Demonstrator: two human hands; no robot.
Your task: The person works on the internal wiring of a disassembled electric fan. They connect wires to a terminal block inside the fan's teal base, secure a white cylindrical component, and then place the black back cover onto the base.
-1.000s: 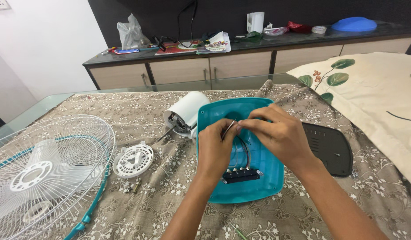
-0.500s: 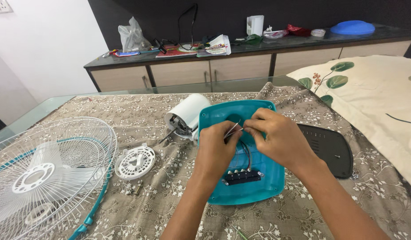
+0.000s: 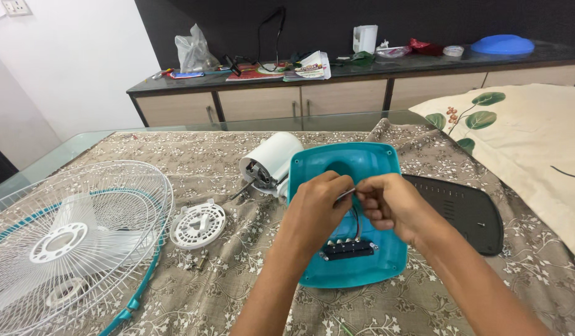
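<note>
A teal fan base shell (image 3: 374, 163) lies open side up on the patterned cloth, with a black switch block (image 3: 348, 249) and dark wires inside it. My left hand (image 3: 315, 211) and my right hand (image 3: 390, 204) meet over the middle of the shell. Both pinch a thin wire (image 3: 346, 194) between thumb and fingertips. The white motor housing (image 3: 272, 158) lies just behind the shell, to its left.
A white wire fan guard with a teal rim (image 3: 70, 239) covers the table's left side. A round white plastic cap (image 3: 198, 224) and small screws (image 3: 200, 260) lie beside it. A black base cover plate (image 3: 465, 211) rests right of the shell. A leaf-print pillow (image 3: 524, 137) is at far right; a cluttered sideboard (image 3: 337, 81) stands behind.
Both hands stay over the teal shell with small finger movements on the wire. The camera view has shifted slightly; nothing else has moved.
</note>
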